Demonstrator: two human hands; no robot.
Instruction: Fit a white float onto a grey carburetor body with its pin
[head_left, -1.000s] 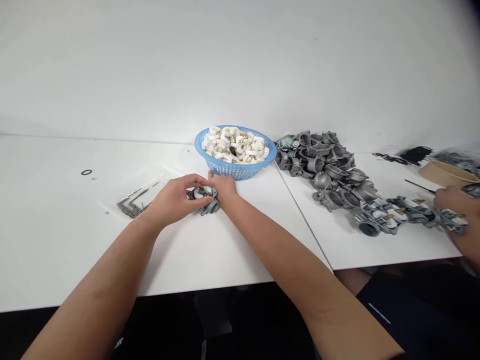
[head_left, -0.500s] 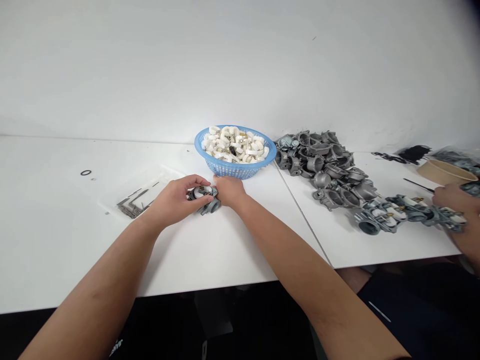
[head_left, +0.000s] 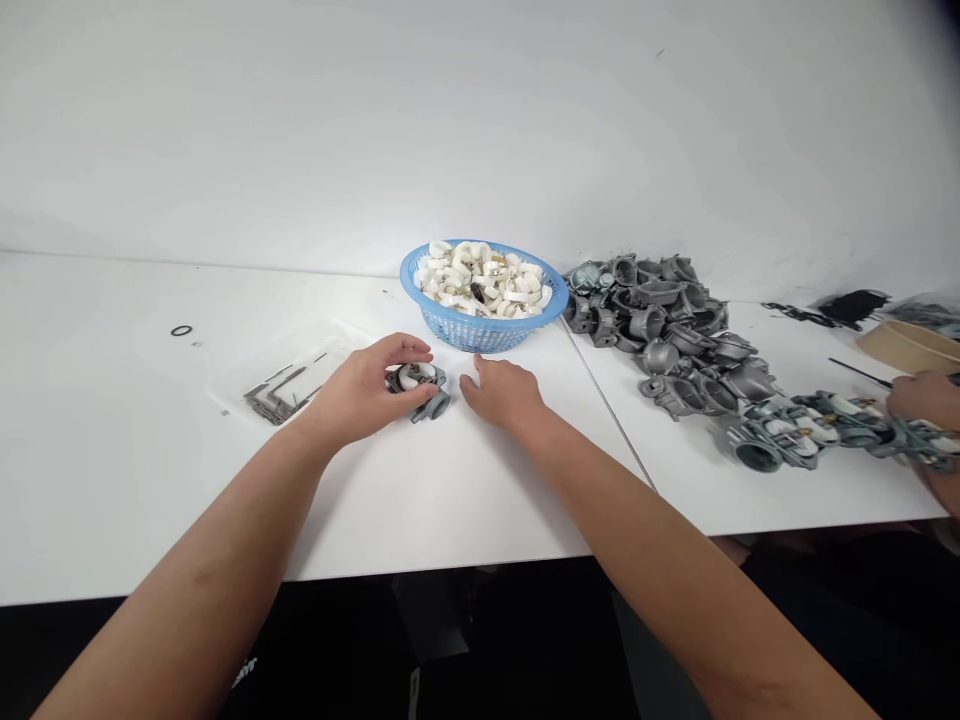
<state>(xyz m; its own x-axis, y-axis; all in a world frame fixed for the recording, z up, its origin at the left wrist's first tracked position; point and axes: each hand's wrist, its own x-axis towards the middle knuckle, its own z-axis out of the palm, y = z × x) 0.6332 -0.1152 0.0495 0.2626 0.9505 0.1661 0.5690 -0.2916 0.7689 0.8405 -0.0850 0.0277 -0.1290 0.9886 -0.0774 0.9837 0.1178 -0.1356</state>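
Note:
A grey metal part point(head_left: 435, 405) with a white piece set in its top rests on the white table. My left hand point(head_left: 367, 388) grips it from the left, thumb at the front and fingers behind. Just right of the part, not touching it, is my right hand point(head_left: 502, 392), thumb and forefinger apart with nothing visible between them. Behind my hands stands a blue basket point(head_left: 480, 333) heaped with white ring-like pieces point(head_left: 487, 280).
Thin metal rods point(head_left: 274, 400) lie on clear plastic at the left, near a black ring point(head_left: 181, 330). Grey metal housings point(head_left: 660, 320) are piled at the right. Beyond a row of assembled parts point(head_left: 795, 430), another person's hand point(head_left: 926, 398) holds a thin tool.
My right hand has come away from the metal part and moved right, its fingers now apart. My left hand stays on the part. The whole view has shifted slightly.

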